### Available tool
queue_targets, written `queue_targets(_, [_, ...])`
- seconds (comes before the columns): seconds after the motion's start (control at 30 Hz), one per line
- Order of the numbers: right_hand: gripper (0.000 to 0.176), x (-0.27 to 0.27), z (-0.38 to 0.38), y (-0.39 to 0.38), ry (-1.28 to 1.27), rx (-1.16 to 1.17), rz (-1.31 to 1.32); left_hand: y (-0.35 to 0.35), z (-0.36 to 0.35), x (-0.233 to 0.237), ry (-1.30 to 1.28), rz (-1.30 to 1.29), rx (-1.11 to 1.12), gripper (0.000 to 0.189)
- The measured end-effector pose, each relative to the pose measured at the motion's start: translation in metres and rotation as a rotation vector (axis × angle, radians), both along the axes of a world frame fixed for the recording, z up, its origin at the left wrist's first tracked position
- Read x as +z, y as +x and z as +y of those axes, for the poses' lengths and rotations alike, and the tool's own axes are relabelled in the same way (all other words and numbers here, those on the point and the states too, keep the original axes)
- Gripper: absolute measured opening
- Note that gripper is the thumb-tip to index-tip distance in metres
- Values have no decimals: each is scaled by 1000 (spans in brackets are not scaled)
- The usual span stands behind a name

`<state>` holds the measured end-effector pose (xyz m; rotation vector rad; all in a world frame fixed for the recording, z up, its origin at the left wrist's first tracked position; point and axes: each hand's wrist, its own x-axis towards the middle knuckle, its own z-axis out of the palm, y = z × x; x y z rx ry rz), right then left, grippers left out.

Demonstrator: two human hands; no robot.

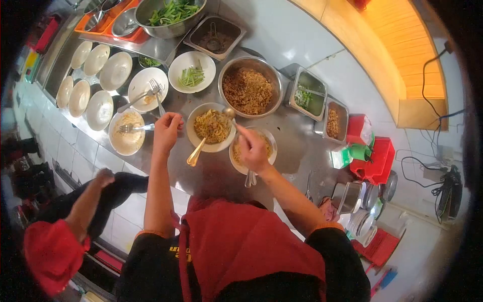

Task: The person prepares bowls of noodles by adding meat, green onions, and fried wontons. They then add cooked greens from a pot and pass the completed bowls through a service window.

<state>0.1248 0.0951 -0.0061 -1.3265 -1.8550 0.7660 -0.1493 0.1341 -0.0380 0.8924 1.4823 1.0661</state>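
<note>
My right hand (252, 150) is closed around the handle of a metal spoon (229, 114), whose bowl-shaped end is over the right rim of a white bowl of noodles (214, 127). A gold-coloured utensil (196, 152) leans out of that bowl. Below my right hand, partly covered by it, is a second bowl of noodles (266, 143) with silver utensil handles (250, 179) sticking out. My left hand (170, 129) is raised left of the first bowl, fingers curled together; what they hold, if anything, is hidden. Close to it, a fork (157, 93) rests across a white bowl (147, 80).
Behind the noodles are a steel bowl of brown minced topping (250, 88) and a bowl of green stalks (191, 75). Several white bowls (99, 110) line the left. Steel containers (308, 94) and a red basket (380, 161) stand right. Another person's arm (86, 206) is at left.
</note>
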Motion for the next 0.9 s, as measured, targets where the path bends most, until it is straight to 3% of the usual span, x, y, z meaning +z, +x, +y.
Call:
queue_targets(0.03, [33, 8, 8, 3, -74, -95, 144, 3, 6, 1, -1, 1, 3, 18])
queue_targets(0.1, [30, 14, 45, 21, -332, -123, 122, 15, 21, 2, 53, 68, -86, 20])
queue_targets(0.17, [28, 19, 88, 36, -242, -99, -132, 33, 42, -1, 88, 140, -161, 22])
queue_targets(0.2, [28, 11, 111, 44, -242, -105, -133, 43, 53, -2, 132, 214, -232, 25])
queue_targets(0.27, [30, -6, 142, 57, -150, 43, -650, 66, 72, 4, 157, 303, -299, 27])
queue_targets(0.3, [30, 0, 146, 52, -147, 37, -650, 75, 81, 9, 182, 395, -360, 30])
queue_targets(0.37, [32, 10, 157, 40, -448, 137, -901, 89, 96, 20, 55, 361, -409, 28])
queue_targets(0.4, [32, 8, 161, 42, -446, 133, -902, 93, 101, 22, -84, 326, -454, 27])
queue_targets(0.47, [32, -9, 168, 48, -421, 262, -649, 96, 107, 15, -89, 312, -434, 23])
queue_targets(0.5, [26, -18, 164, 51, -306, 206, -455, 96, 108, 13, -109, 270, -430, 21])
queue_targets(0.53, [26, -24, 166, 59, -310, 200, -453, 96, 109, 11, -132, 228, -427, 19])
queue_targets(0.6, [25, -1, 168, 60, -660, 238, -346, 92, 110, 4, -130, 231, -471, 25])
queue_targets(0.63, [25, 0, 170, 64, -662, 235, -343, 90, 111, 1, -122, 235, -504, 31])
queue_targets(0.7, [26, 5, 171, 71, -1064, 113, -13, 87, 108, 15, -101, 268, -488, 30])
queue_targets(0.9, [26, 39, 135, 81, -976, -90, 251, 50, 83, 44, -17, 250, -395, 29])
